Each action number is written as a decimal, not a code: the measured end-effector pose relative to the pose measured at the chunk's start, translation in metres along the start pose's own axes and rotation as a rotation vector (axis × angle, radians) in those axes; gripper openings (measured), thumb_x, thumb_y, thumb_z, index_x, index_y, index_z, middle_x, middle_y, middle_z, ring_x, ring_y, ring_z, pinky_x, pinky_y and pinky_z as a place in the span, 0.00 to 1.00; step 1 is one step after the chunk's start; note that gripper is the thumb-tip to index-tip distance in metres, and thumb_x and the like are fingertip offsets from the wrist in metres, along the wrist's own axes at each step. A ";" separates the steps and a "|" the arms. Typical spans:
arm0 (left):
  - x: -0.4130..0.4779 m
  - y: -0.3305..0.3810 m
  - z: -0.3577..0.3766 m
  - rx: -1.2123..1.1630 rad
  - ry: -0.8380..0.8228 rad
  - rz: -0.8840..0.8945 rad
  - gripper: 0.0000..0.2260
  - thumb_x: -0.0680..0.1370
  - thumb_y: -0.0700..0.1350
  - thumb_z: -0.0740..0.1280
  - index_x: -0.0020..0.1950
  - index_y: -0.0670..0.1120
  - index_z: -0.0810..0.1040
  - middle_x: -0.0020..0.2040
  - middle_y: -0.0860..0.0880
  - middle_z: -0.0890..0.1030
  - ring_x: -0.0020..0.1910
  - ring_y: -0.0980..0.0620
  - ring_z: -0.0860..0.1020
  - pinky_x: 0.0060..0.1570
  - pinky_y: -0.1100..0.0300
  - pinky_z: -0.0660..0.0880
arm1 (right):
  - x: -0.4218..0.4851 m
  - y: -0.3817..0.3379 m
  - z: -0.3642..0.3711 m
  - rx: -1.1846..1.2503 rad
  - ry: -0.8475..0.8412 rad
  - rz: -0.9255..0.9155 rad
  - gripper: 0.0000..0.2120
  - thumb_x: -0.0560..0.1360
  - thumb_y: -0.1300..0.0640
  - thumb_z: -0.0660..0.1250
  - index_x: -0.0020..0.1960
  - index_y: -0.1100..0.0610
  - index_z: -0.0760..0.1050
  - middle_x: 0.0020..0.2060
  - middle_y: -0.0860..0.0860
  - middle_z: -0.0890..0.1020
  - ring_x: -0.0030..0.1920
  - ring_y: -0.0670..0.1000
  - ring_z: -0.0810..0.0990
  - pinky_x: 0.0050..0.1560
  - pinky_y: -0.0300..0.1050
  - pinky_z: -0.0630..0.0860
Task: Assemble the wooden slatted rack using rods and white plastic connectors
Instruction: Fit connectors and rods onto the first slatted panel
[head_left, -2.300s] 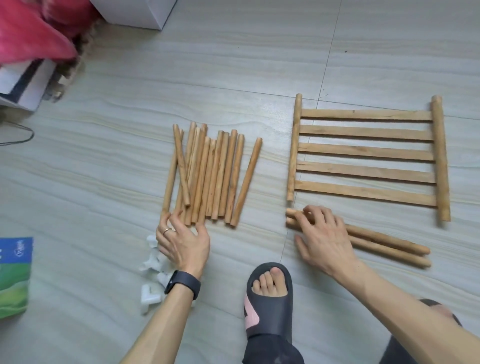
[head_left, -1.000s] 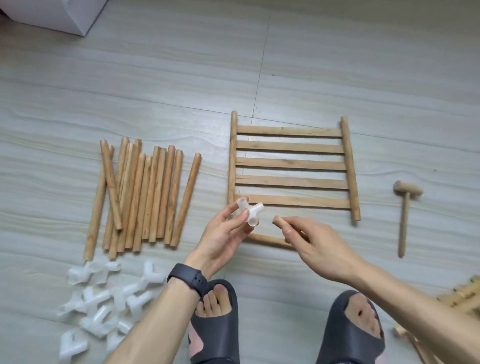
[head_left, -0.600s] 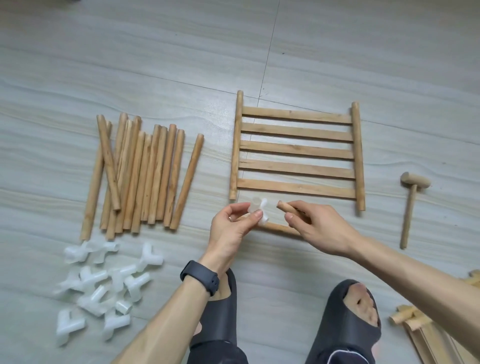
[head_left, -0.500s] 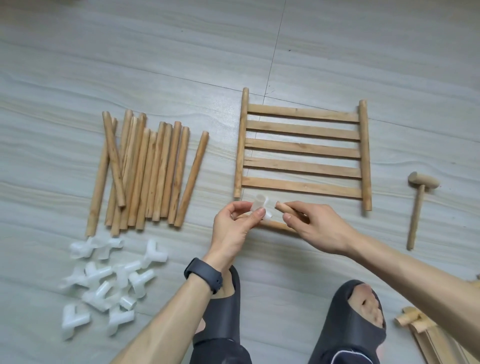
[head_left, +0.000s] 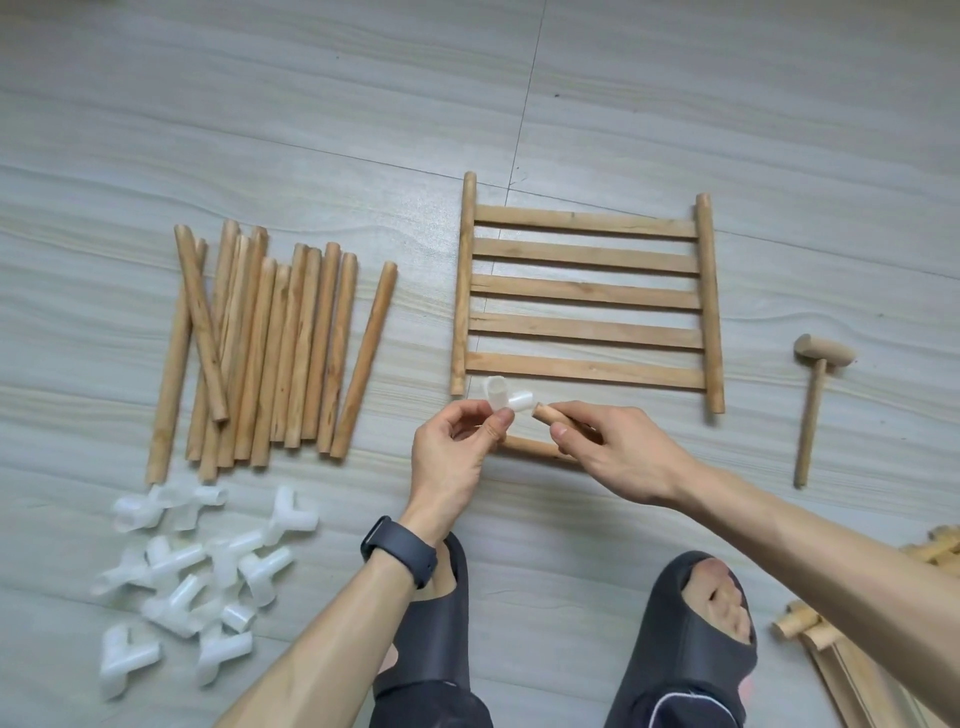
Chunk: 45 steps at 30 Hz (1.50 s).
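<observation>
My left hand (head_left: 453, 457) pinches a white plastic connector (head_left: 506, 397) just below the slatted panel (head_left: 584, 296). My right hand (head_left: 623, 457) grips a wooden rod (head_left: 548, 414), whose end points at the connector's open socket, a small gap apart. Most of that rod is hidden under my fingers. A second rod (head_left: 535, 447) lies on the floor beneath my hands. The slatted panel lies flat with several slats between two side rods.
A pile of loose rods (head_left: 270, 343) lies at the left, with a heap of white connectors (head_left: 192, 571) below it. A small wooden mallet (head_left: 815, 395) lies at the right. More wooden parts (head_left: 872, 670) sit at the lower right. My two slippered feet are at the bottom.
Both hands left the floor, the left with a connector, the right with a rod. The rod end and the connector have come closer together.
</observation>
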<state>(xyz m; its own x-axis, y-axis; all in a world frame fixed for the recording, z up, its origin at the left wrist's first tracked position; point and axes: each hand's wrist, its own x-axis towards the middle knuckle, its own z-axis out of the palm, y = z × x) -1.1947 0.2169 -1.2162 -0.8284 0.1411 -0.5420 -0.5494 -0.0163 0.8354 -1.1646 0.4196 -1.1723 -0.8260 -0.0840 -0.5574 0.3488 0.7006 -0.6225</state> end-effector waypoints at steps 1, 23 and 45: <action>0.001 0.000 0.000 0.002 -0.007 -0.007 0.09 0.73 0.46 0.77 0.47 0.44 0.82 0.38 0.50 0.85 0.38 0.55 0.83 0.43 0.64 0.79 | 0.000 0.000 0.000 0.002 0.004 0.000 0.10 0.83 0.46 0.59 0.60 0.43 0.78 0.41 0.46 0.84 0.45 0.48 0.80 0.49 0.42 0.74; 0.009 0.025 -0.003 -0.035 -0.387 -0.402 0.21 0.76 0.59 0.69 0.62 0.47 0.82 0.48 0.42 0.85 0.39 0.47 0.83 0.42 0.59 0.80 | 0.003 0.007 -0.009 -0.048 0.092 -0.082 0.06 0.81 0.48 0.67 0.56 0.46 0.77 0.36 0.39 0.79 0.39 0.42 0.75 0.43 0.38 0.70; 0.009 0.013 0.004 -0.181 -0.140 -0.321 0.13 0.75 0.35 0.74 0.58 0.42 0.82 0.43 0.50 0.85 0.42 0.54 0.82 0.41 0.65 0.78 | -0.005 0.005 -0.001 -0.332 0.024 -0.028 0.17 0.82 0.37 0.45 0.55 0.44 0.68 0.44 0.45 0.80 0.46 0.54 0.79 0.40 0.50 0.69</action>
<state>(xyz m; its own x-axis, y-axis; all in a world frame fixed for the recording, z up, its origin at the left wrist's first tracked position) -1.2092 0.2221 -1.2097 -0.5950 0.3013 -0.7451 -0.7990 -0.1217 0.5888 -1.1587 0.4240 -1.1720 -0.8447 -0.0927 -0.5271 0.1656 0.8913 -0.4221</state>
